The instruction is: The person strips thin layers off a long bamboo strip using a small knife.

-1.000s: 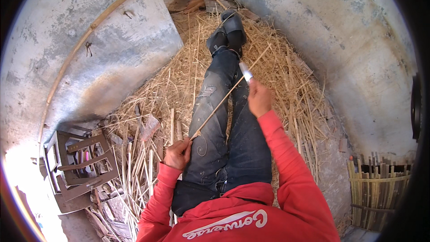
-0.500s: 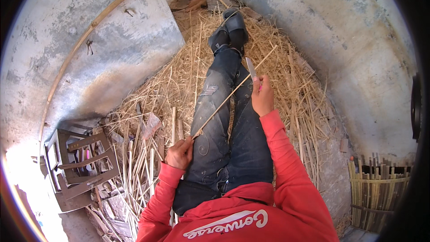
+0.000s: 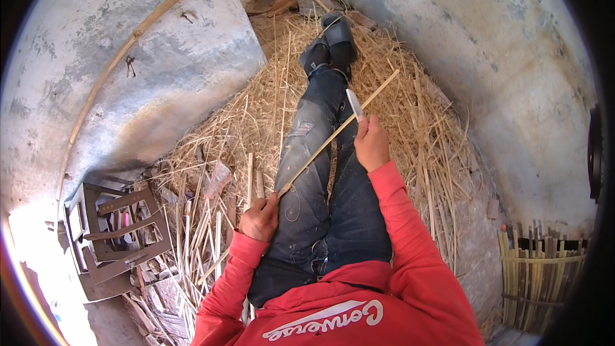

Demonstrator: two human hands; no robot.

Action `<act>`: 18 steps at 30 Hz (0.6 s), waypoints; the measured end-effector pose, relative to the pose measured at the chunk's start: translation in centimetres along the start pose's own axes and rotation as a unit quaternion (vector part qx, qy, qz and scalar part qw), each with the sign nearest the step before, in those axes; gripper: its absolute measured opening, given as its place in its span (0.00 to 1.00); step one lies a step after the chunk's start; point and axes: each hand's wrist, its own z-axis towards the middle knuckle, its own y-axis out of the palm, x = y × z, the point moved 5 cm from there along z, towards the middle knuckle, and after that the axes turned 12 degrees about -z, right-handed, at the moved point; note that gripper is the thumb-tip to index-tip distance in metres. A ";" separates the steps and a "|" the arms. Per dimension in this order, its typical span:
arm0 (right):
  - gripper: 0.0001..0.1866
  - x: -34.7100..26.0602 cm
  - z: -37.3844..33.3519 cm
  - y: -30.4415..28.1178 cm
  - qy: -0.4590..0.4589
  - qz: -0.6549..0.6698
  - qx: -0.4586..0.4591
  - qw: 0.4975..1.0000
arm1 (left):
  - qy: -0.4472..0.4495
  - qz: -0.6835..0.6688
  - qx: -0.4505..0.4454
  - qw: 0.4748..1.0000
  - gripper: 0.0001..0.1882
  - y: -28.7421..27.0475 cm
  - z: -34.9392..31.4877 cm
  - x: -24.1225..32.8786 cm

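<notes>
A thin, pale strip of split bamboo slants across my thighs, from lower left to upper right. Its lower end is pinched in my left hand, which rests by my left thigh. Over my right leg, my right hand is closed on the handle of a knife. The blade points up and lies against or just over the strip's upper part; contact is hard to tell. Most of the handle is hidden by my fingers. A thin curled shaving hangs by my left hand over the jeans.
Shavings and straw-like strips cover the floor around my outstretched legs. More long strips lie to my left, beside an overturned brown wooden frame or stool. A slatted basket stands at right. A long pole leans along the left wall.
My right hand has shifted slightly left and down with the knife, bringing the blade closer onto the strip. The strip looks turned, showing a broader face. My left hand has barely moved.
</notes>
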 end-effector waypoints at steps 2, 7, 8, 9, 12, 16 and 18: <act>0.11 -1.4 -1.7 0.8 -0.008 -0.024 -0.089 0.996 | -0.003 0.007 0.001 1.000 0.13 0.3 0.3 -0.1; 0.12 -7.3 -10.2 1.0 -0.143 0.012 -0.241 0.960 | -0.028 -0.006 0.003 1.000 0.12 0.4 0.1 -0.6; 0.12 -6.7 -9.6 0.9 -0.140 0.016 -0.236 0.961 | -0.030 -0.006 0.003 1.000 0.12 0.2 0.1 -0.5; 0.12 -5.7 -8.1 0.4 -0.105 0.023 -0.196 0.975 | -0.031 -0.006 0.004 0.999 0.12 0.1 0.2 -0.1; 0.12 -3.8 -5.1 0.2 -0.060 0.011 -0.135 0.989 | -0.032 -0.036 0.007 0.999 0.11 0.3 1.0 0.3; 0.12 -7.2 -11.3 1.4 -0.112 0.055 -0.249 0.960 | -0.068 -0.081 0.018 0.994 0.08 0.4 2.6 0.5; 0.14 -6.2 -10.2 0.8 -0.115 0.145 -0.194 0.963 | -0.079 -0.088 0.028 0.993 0.08 0.0 2.6 0.7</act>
